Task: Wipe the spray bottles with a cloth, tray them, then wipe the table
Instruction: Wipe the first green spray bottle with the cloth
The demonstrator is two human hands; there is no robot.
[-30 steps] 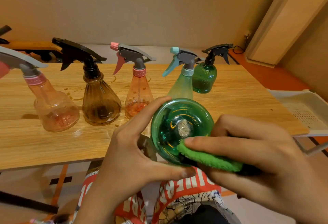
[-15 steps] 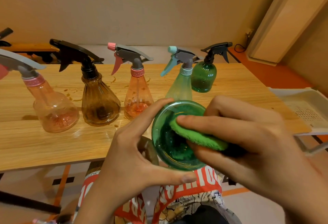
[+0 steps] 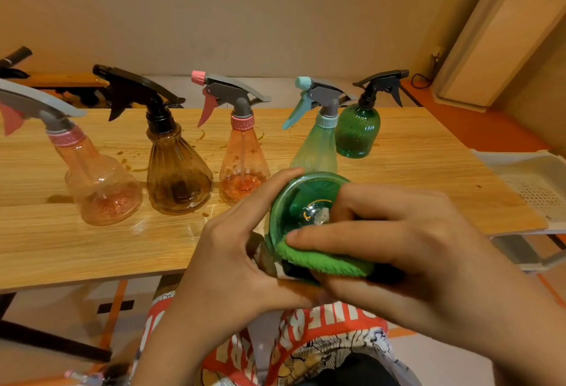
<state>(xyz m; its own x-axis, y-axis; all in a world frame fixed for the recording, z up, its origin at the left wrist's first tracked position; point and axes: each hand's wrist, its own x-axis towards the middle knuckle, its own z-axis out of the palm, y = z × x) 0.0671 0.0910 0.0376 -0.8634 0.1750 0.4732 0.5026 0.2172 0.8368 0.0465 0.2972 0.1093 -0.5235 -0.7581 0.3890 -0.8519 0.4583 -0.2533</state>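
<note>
The left hand (image 3: 232,263) grips a green spray bottle (image 3: 294,202) off the desk (image 3: 61,248), just in front of the near edge and over the person's lap. The bottle's round base is turned toward the camera. The forefinger curls over the top of the base rim and the thumb lies below it. The right hand (image 3: 407,257) holds a folded green cloth (image 3: 324,260), with its fingers curled round the cloth and pressing it against the lower part of the base. Five more bottles stand upright in a row across the desk. From the left edge these are a round pink bottle (image 3: 101,189), a ribbed brown bottle (image 3: 177,180) with a black trigger, a cone-shaped pink bottle (image 3: 243,168) and a pale teal bottle (image 3: 315,153). A dark green bottle (image 3: 356,131) stands just behind the teal one, toward the far right corner. Brown spots (image 3: 131,166) mark the wood around the brown bottle and the cone-shaped one. A white perforated tray (image 3: 536,177) sits just beside the desk's right edge; whether it touches the desk cannot be told.
</note>
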